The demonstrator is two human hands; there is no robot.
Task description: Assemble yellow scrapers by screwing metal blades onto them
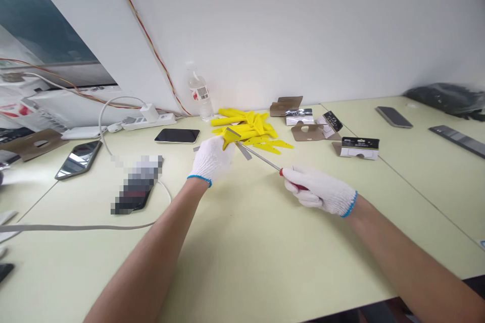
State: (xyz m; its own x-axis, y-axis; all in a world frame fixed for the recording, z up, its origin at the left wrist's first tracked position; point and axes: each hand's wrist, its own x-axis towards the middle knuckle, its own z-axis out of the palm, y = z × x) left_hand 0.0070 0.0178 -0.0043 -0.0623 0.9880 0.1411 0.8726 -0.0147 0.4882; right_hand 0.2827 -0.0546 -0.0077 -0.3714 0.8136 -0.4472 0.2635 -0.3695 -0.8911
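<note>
My left hand [212, 159], in a white knit glove with a blue cuff, is closed around a yellow plastic scraper [230, 137]. A grey metal blade [234, 132] lies across its head. In my right hand [322, 191], gloved the same way, is a screwdriver [265, 160] with a red handle, its shaft pointing left. The tip meets or nearly meets the scraper; contact cannot be made out. Another grey blade [243, 151] shows just below the tip. Behind the hands lies a pile of yellow handles [252, 123], with several flat, pointed yellow plates [267, 147] in front.
Opened card packages [359, 149] lie right of the pile. A clear bottle [200, 93] stands by the wall. Phones [177, 135] lie to the left, near a power strip [149, 121] and a white cable [100, 126]. At right are another phone [394, 116] and a dark bag [447, 98].
</note>
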